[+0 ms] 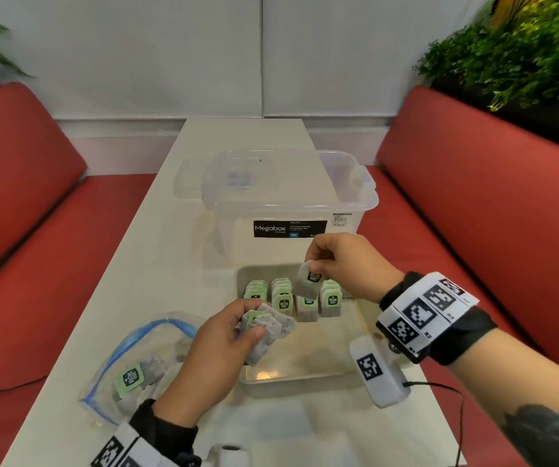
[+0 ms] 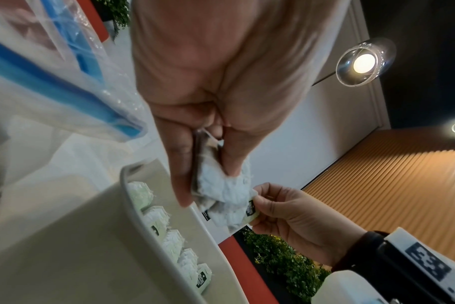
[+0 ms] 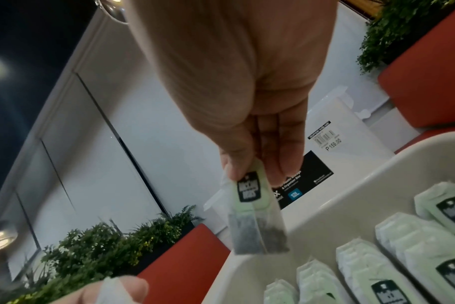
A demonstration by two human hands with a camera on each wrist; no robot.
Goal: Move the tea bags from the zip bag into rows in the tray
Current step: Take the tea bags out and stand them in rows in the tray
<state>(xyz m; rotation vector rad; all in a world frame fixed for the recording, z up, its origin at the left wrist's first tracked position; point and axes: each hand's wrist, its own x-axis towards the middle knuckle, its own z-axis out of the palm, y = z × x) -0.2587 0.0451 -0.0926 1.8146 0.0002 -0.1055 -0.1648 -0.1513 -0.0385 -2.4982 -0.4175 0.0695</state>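
A pale tray [image 1: 308, 377] sits on the white table; rows of upright tea bags [image 1: 281, 298] with green tags stand at its far end. My right hand [image 1: 315, 264] pinches one tea bag [image 1: 308, 281] by its top, hanging above the rows; the right wrist view shows that tea bag [image 3: 257, 218] between thumb and fingers. My left hand [image 1: 254, 326] grips a bunch of tea bags [image 1: 268, 332] over the tray's left edge, seen as a wad of tea bags [image 2: 221, 191] in the left wrist view. The clear zip bag [image 1: 129, 369] with a blue seal lies left of the tray, several tea bags inside.
A clear Megabox storage box [image 1: 288, 203] stands just behind the tray. Red bench seats [image 1: 35, 251] flank the table on both sides. A black cable [image 1: 453, 399] runs off the table's right front. Plants [image 1: 524, 55] sit behind the right bench.
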